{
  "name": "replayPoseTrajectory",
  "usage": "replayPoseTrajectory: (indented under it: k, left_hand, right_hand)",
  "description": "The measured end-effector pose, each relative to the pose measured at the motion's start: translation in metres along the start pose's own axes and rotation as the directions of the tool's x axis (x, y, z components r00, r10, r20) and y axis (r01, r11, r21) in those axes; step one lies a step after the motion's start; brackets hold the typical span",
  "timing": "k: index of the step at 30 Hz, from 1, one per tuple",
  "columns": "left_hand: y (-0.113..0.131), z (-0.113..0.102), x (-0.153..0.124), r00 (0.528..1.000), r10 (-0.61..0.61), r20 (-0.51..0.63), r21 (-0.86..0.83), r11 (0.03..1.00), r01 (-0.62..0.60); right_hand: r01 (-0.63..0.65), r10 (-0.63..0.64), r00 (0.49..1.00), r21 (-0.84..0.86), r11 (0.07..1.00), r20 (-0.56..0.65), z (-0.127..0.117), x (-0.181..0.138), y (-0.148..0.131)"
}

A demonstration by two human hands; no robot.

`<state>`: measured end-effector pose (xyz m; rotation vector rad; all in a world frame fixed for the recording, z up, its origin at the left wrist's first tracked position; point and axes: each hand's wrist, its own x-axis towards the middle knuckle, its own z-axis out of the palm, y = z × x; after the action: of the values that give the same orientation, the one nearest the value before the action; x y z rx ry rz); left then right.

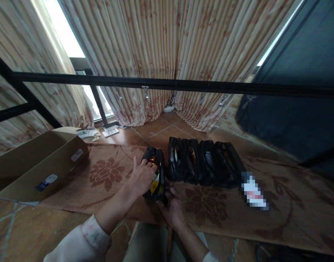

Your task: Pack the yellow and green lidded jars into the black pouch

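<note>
A black pouch [161, 171] stands on the patterned runner with its top open, and yellow, red and gold wrapped items [155, 183] show inside. My left hand [143, 178] reaches over its opening from the left, fingers spread and touching the contents; some fingertips are hidden. At the near right corner, my right hand [172, 207] grips the pouch by its edge. Close by on the right, a row of several similar black pouches [203, 163] stands side by side, with some contents partly visible in their dark openings.
An open cardboard box [54, 160] sits at the left end of the brown floral runner [106, 173]. Papers [89, 134] and a white card [110, 131] lie behind it. A blurred white-and-red item [254, 193] is right of the row. A black metal bar [167, 83] crosses before the curtains.
</note>
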<state>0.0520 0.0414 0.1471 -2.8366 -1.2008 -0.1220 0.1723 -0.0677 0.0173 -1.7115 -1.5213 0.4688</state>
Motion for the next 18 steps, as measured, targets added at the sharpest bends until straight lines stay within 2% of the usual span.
replayPoseTrajectory:
  k: [5, 7, 9, 10, 12, 14, 16, 18]
  left_hand:
    - [-0.005, -0.007, 0.002, 1.000, -0.013, -0.004, -0.096, 0.995, 0.012]
    - [-0.011, -0.008, -0.003, 0.997, -0.050, -0.058, -0.207, 0.978, 0.037]
    - [-0.018, -0.002, -0.011, 0.982, -0.127, -0.140, -0.384, 0.921, 0.064]
    - [-0.022, 0.003, -0.017, 0.966, -0.191, -0.172, -0.500, 0.862, 0.081]
    - [-0.028, 0.020, -0.032, 0.905, -0.383, -0.185, -0.743, 0.658, 0.126]
    - [-0.032, 0.042, -0.050, 0.835, -0.543, -0.090, -0.899, 0.405, 0.167]
    - [-0.033, 0.065, -0.067, 0.805, -0.589, 0.065, -0.969, 0.154, 0.191]
    - [-0.030, 0.084, -0.078, 0.809, -0.563, 0.170, -0.983, -0.035, 0.182]
  right_hand:
    - [0.003, -0.003, 1.000, -0.010, 1.000, -0.017, 0.004, 0.000, 0.005]
    - [-0.003, 0.003, 1.000, -0.012, 1.000, 0.000, 0.003, 0.000, 0.005]
    - [-0.009, 0.009, 1.000, -0.012, 1.000, 0.011, 0.003, 0.001, 0.004]
    - [-0.014, 0.014, 1.000, -0.017, 1.000, 0.010, 0.002, 0.001, 0.004]
    - [-0.021, 0.021, 1.000, -0.031, 0.999, 0.003, 0.002, 0.002, 0.003]
    - [-0.023, 0.024, 1.000, -0.035, 0.999, 0.006, 0.001, 0.002, 0.002]
    - [-0.036, 0.037, 0.999, -0.038, 0.999, 0.013, 0.001, 0.002, 0.001]
    - [-0.054, 0.055, 0.998, -0.059, 0.997, 0.015, 0.001, 0.001, 0.000]
